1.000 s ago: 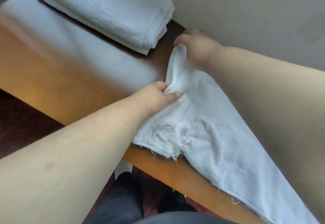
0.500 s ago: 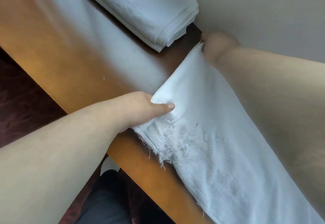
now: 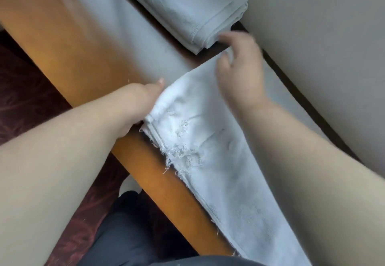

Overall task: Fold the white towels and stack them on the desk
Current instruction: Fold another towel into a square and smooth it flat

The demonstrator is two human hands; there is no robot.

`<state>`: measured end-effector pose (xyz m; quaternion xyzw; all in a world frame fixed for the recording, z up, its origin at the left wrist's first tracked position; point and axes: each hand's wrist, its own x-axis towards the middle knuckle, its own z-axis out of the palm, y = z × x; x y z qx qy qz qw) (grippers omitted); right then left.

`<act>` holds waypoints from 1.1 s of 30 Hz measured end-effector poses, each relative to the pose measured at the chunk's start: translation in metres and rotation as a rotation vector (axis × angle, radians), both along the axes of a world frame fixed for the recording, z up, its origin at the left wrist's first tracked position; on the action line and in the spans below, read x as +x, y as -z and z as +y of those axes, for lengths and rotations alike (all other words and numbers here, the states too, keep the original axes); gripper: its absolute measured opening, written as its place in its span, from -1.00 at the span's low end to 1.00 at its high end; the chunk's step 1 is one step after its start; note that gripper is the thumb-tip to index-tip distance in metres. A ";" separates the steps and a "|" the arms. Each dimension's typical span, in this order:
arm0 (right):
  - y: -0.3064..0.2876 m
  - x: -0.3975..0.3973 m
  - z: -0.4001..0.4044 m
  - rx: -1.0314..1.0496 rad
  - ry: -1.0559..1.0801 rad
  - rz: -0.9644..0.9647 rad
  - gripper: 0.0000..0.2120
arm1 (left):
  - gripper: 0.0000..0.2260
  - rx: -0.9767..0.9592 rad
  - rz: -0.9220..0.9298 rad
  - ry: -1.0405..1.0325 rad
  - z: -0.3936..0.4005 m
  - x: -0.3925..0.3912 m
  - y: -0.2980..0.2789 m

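Observation:
A long white towel point(image 3: 218, 161) with a frayed edge lies folded lengthwise on the wooden desk point(image 3: 68, 42), running from the middle to the lower right. My left hand point(image 3: 143, 101) holds its near left corner, fingers tucked under the folded edge and thumb pointing along it. My right hand point(image 3: 239, 67) is blurred and hovers over the towel's far end with loosely curved fingers, gripping nothing I can see. A stack of folded white towels point(image 3: 187, 5) sits at the far end of the desk, just beyond the right hand.
A pale wall point(image 3: 312, 36) runs close along the desk's right side. The desk's front edge point(image 3: 166, 186) crosses diagonally. Below it are dark red carpet point(image 3: 31, 103) and my dark trousers point(image 3: 129, 240).
The towel was pulled flat and straight. My right hand let go of the far corner and lifted off it. My left hand slid to the towel's left edge.

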<state>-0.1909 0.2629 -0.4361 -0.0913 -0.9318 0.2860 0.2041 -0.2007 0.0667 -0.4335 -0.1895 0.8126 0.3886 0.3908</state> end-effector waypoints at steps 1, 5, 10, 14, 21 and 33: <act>0.004 0.012 -0.017 0.028 -0.139 -0.055 -0.56 | -0.43 0.010 0.018 0.023 -0.004 0.000 -0.002; 0.035 0.042 -0.041 0.081 -0.288 -0.417 -0.51 | -0.87 0.145 -0.011 0.219 -0.016 -0.002 0.002; 0.046 0.056 -0.038 -0.273 -0.119 -0.100 -0.55 | -0.83 0.131 0.163 0.254 -0.020 0.001 0.011; 0.038 0.056 -0.036 -0.305 -0.069 -0.099 -0.72 | -0.72 0.093 0.214 0.191 -0.019 0.002 0.015; 0.026 0.050 -0.046 0.010 -0.362 -0.479 -0.44 | -0.89 0.100 0.225 0.373 -0.016 0.001 0.000; 0.031 0.070 -0.089 0.068 -0.272 -0.548 -0.46 | -0.79 -0.034 0.424 0.214 -0.038 -0.005 0.012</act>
